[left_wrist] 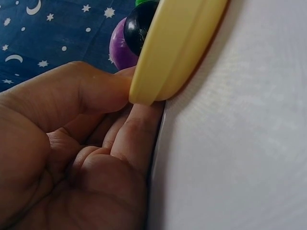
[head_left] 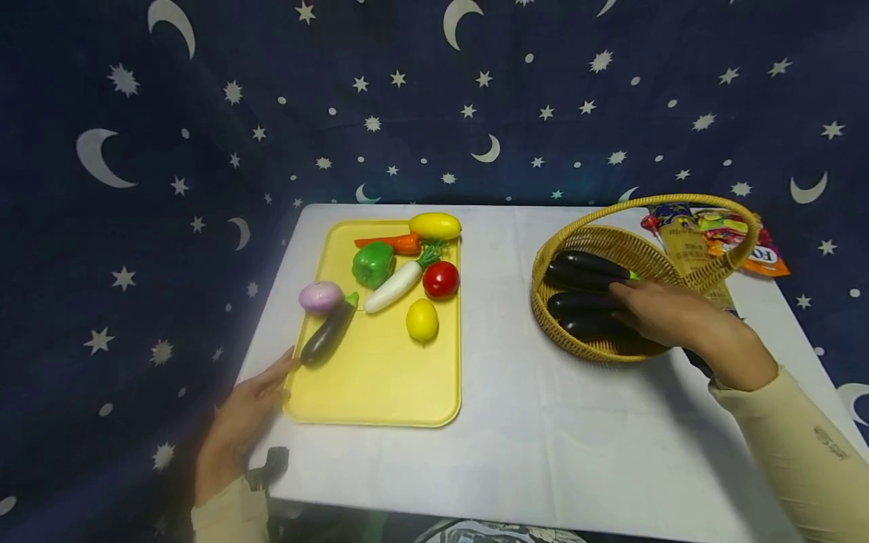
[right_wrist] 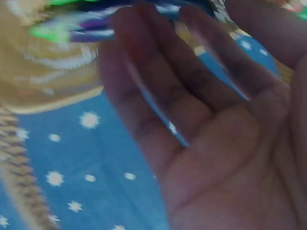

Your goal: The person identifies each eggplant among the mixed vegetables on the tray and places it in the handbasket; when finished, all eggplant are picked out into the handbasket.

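My left hand (head_left: 241,415) is at the left edge of a yellow tray (head_left: 380,385). In the left wrist view, its thumb and fingers pinch the tray's rim (left_wrist: 165,57). On the tray near that hand lie a dark purple eggplant (head_left: 330,332) and a purple onion (head_left: 320,297). Over at the right, my right hand (head_left: 668,313) reaches into a wicker basket (head_left: 641,253) holding several dark eggplants (head_left: 584,304). Its fingers (right_wrist: 168,91) look extended and spread in the blurred right wrist view, just by the eggplants (right_wrist: 96,21), apparently gripping none.
Also on the tray are a green pepper (head_left: 373,264), a carrot (head_left: 400,243), a white radish (head_left: 394,288), a tomato (head_left: 441,280), a lemon (head_left: 422,320) and a long yellow fruit (head_left: 435,225). Snack packets (head_left: 747,245) lie behind the basket's arched handle (head_left: 679,198).
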Tool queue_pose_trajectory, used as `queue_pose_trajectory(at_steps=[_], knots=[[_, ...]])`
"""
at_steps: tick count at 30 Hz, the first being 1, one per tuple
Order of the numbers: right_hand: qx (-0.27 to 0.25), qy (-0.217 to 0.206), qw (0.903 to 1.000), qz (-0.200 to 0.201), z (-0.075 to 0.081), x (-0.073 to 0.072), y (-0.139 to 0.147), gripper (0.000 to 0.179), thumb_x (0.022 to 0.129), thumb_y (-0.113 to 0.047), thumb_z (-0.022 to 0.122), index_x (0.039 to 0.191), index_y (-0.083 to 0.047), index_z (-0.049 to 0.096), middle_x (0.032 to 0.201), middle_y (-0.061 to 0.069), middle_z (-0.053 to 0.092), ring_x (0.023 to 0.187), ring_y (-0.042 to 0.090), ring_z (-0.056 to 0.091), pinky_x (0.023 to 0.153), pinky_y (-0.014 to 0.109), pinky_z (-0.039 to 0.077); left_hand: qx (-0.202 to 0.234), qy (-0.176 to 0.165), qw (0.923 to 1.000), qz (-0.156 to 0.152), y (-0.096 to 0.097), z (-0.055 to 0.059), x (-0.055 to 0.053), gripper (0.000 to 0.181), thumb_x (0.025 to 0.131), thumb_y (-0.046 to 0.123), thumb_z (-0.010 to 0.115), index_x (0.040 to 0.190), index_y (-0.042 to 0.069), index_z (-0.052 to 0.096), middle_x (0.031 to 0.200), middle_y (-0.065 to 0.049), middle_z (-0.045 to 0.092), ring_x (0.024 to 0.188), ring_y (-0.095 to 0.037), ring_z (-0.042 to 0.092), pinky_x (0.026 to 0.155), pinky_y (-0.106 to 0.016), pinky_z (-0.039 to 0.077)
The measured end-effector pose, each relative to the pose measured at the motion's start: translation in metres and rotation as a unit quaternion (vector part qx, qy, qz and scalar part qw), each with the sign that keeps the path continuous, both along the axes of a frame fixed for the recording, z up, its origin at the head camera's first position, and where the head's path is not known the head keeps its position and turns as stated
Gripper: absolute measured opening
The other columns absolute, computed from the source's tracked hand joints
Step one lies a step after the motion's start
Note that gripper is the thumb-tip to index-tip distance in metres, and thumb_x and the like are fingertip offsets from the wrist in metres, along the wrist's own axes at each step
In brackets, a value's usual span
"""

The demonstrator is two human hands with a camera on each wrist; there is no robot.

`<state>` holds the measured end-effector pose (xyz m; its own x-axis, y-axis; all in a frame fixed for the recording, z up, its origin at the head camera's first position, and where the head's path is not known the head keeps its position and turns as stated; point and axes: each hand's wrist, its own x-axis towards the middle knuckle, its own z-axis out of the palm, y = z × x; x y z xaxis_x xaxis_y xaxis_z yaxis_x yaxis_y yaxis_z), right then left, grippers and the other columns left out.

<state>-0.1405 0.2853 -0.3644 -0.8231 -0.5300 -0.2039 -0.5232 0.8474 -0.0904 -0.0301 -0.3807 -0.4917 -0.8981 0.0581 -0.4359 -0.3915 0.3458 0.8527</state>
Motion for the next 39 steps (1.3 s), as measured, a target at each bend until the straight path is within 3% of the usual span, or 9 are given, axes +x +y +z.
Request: queue_pose_trajectory(at_steps=[3,7,10,13,19,26,29,32,39], knots=[[-0.022,0.084,0.9954,0.040,0.013,0.016,-0.013,0.017,0.098,-0.018,0.077,0.100,-0.012,0.061,0.080,0.000,0.061,0.065,0.015,0.057,0.058,0.038,0.051,-0.006,-0.021,0.9997,-0.005,0.005,-0.001,-0.002,0.057,0.104,0.040,0.066,0.159,0.037,0.049,0.173,0.029,0.026,0.170,-0.028,0.004,0.130,-0.075,-0.002],[-0.053,0.169,0.9787,0.103,0.021,0.027,-0.037,0.012,0.097,-0.017,0.076,0.097,-0.014,0.064,0.080,0.000,0.062,0.069,0.017,0.059,0.063,0.038,0.052,-0.011,-0.046,0.9988,0.008,0.010,-0.005,0.001,0.057,0.104,0.046,0.065,0.158,0.044,0.046,0.171,0.035,0.023,0.170,-0.026,0.002,0.129,-0.076,0.000],[-0.073,0.206,0.9642,0.150,0.021,0.027,-0.065,0.009,0.098,-0.016,0.074,0.098,-0.014,0.065,0.082,0.000,0.064,0.077,0.020,0.062,0.069,0.039,0.054,-0.011,-0.077,0.9964,0.034,0.011,-0.006,0.009,0.055,0.104,0.048,0.063,0.156,0.051,0.044,0.168,0.041,0.020,0.169,-0.021,0.000,0.130,-0.075,0.001],[-0.099,0.217,0.9518,0.193,0.022,0.023,-0.104,0.005,0.100,-0.015,0.069,0.101,-0.015,0.065,0.083,-0.002,0.062,0.079,0.018,0.060,0.071,0.034,0.054,-0.009,-0.076,0.9956,0.054,0.008,-0.008,0.020,0.057,0.107,0.037,0.062,0.159,0.047,0.042,0.170,0.037,0.018,0.169,-0.021,0.000,0.132,-0.070,0.001],[-0.138,0.167,0.9439,0.250,0.025,0.011,-0.190,0.022,0.104,-0.015,0.060,0.126,-0.014,0.064,0.102,0.002,0.062,0.092,0.019,0.059,0.078,0.029,0.054,0.010,-0.077,0.9957,0.051,0.010,-0.007,0.024,0.057,0.109,0.029,0.059,0.161,0.045,0.040,0.171,0.036,0.015,0.169,-0.023,-0.002,0.132,-0.070,0.001],[-0.082,0.082,0.9638,0.240,0.016,-0.015,-0.259,0.055,0.103,-0.012,0.054,0.157,-0.019,0.046,0.135,0.005,0.059,0.110,0.022,0.061,0.095,0.031,0.054,-0.016,-0.059,0.9981,0.003,0.015,0.001,0.005,0.057,0.108,0.043,0.058,0.161,0.046,0.039,0.171,0.038,0.012,0.168,-0.028,-0.004,0.128,-0.075,0.000],[-0.047,0.051,0.9670,0.245,0.006,-0.029,-0.287,0.054,0.108,-0.017,0.053,0.161,-0.021,0.041,0.144,0.005,0.056,0.115,0.023,0.061,0.101,0.033,0.055,-0.040,-0.059,0.9974,-0.006,0.011,0.004,0.003,0.056,0.107,0.045,0.058,0.160,0.048,0.039,0.169,0.039,0.012,0.168,-0.029,-0.003,0.127,-0.077,0.000],[-0.020,0.014,0.9674,0.252,-0.006,-0.038,-0.316,0.053,0.111,-0.020,0.046,0.163,-0.022,0.037,0.157,0.008,0.052,0.139,0.027,0.057,0.123,0.037,0.047,-0.060,-0.065,0.9961,-0.007,0.005,0.001,0.004,0.054,0.107,0.046,0.059,0.158,0.052,0.040,0.168,0.041,0.013,0.168,-0.031,-0.002,0.125,-0.081,0.001],[-0.015,-0.007,0.9588,0.284,-0.033,-0.038,-0.359,0.055,0.115,-0.024,0.035,0.170,-0.026,0.026,0.166,0.002,0.042,0.148,0.017,0.046,0.131,0.035,0.037,-0.043,-0.025,0.9982,-0.033,0.001,-0.009,0.003,0.059,0.108,0.039,0.060,0.164,0.039,0.039,0.172,0.033,0.015,0.168,-0.028,0.001,0.129,-0.076,-0.001]])
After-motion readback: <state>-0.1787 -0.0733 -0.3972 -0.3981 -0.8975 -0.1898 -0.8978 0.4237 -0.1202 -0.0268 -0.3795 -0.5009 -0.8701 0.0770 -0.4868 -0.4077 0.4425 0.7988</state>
